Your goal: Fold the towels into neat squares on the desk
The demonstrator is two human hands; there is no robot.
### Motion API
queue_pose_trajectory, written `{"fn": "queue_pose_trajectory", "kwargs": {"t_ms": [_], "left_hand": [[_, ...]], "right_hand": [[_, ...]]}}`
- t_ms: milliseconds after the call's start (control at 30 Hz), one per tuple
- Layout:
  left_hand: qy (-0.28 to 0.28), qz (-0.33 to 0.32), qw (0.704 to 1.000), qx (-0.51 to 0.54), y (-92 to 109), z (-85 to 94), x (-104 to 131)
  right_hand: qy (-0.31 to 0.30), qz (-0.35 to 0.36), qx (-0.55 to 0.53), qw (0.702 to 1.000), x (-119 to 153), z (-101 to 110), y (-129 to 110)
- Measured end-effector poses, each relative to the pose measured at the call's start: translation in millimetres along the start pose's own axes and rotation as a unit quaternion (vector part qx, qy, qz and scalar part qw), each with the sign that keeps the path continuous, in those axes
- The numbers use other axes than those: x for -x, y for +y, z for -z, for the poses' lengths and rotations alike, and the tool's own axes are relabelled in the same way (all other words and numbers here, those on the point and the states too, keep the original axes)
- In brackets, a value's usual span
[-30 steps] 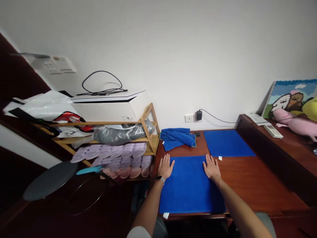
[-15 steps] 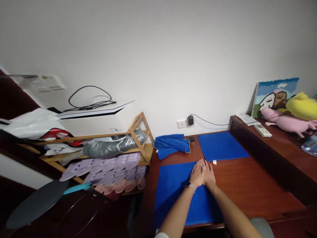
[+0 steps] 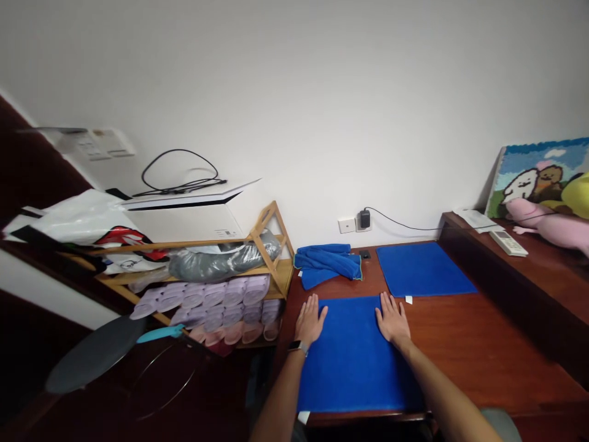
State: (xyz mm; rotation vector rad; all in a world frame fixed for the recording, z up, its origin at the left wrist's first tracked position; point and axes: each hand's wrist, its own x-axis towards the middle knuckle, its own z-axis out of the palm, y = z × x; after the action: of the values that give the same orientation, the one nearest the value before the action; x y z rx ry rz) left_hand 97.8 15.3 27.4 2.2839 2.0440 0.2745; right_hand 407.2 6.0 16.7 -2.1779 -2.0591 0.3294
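Observation:
A blue cloth (image 3: 352, 356) lies flat on the brown wooden desk (image 3: 478, 344), its white tag showing at the near left corner. On its far left corner rests my left hand (image 3: 310, 320), palm down, fingers stretched out, with a watch on the wrist. My right hand (image 3: 392, 319) lies flat on the far right corner, fingers extended. Neither hand grips anything. Beyond my right hand, a second blue cloth (image 3: 426, 268) is spread flat. Behind my left hand sits a rumpled pile of blue cloths (image 3: 329, 264) with a greenish edge.
Left of the desk stands a wooden rack (image 3: 280, 276) with purple slippers (image 3: 230, 293) and a white box (image 3: 184, 220). A black plug (image 3: 365, 218) sits in the wall socket. On the raised right ledge are a remote (image 3: 508, 243) and a pink plush toy (image 3: 547, 222).
My hands were together near the far right part of the near cloth. They have moved apart, the left one sliding to the far left corner. The view has turned slightly left.

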Motion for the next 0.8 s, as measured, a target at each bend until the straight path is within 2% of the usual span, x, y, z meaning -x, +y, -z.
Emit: {"fn": "queue_pose_trajectory", "kwargs": {"t_ms": [67, 133, 300, 400, 500, 633, 733, 800], "left_hand": [[0.004, 0.013, 1.000, -0.002, -17.0, 2.7, 3.4], [0.007, 0.017, 1.000, 0.002, -21.4, 2.5, 5.4], [0.014, 0.021, 1.000, 0.015, -16.0, 1.6, 5.3], [0.020, 0.022, 0.999, 0.016, -16.6, 0.7, 3.9], [0.021, 0.023, 0.999, 0.011, -17.8, -3.0, 1.4], [0.024, 0.021, 0.999, 0.000, -20.1, -5.4, -1.7], [0.029, 0.015, 0.999, -0.011, -22.5, -1.9, -2.0], [0.047, 0.003, 0.999, -0.019, -17.1, 1.5, -0.2]], "right_hand": [[0.002, -0.001, 0.008, 1.000, 0.3, -2.1, 1.3], [0.002, -0.001, 0.014, 1.000, -0.1, -2.4, 1.4], [-0.016, -0.005, 0.019, 1.000, 0.4, 9.5, -3.5], [-0.020, -0.006, 0.011, 1.000, 10.9, 14.8, -3.4], [0.004, 0.003, 0.000, 1.000, 30.4, 9.5, 1.9], [-0.013, 0.017, -0.010, 1.000, 52.9, 0.4, 7.0], [-0.015, 0.014, -0.011, 1.000, 57.9, 1.4, 5.3], [-0.013, 0.012, -0.012, 1.000, 57.6, 3.7, 3.2]]}}
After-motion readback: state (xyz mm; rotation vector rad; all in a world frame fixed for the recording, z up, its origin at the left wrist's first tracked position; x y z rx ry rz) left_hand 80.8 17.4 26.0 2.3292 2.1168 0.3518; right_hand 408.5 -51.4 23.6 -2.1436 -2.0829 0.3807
